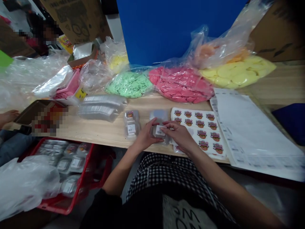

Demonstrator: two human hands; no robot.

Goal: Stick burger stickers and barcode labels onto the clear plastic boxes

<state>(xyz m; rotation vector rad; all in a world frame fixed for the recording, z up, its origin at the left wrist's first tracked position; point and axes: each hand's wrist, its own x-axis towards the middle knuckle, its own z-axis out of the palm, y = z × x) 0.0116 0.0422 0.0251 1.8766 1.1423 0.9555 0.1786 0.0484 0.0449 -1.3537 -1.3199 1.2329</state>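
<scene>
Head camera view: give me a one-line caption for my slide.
The left hand and right hand hold a small labelled plastic tub beside sticker sheets.

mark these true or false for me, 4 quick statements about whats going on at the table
1. The left hand and the right hand both hold a small clear plastic tub with a white label. True.
2. The sheet of round logo stickers lies to the left of the hands. False: it lies to their right, partly under the right hand.
3. The bag of pink pieces lies between the bag of green pieces and the bag of yellow discs. True.
4. The red crate stands on the tabletop. False: it sits below the table edge, holding labelled tubs.
</scene>
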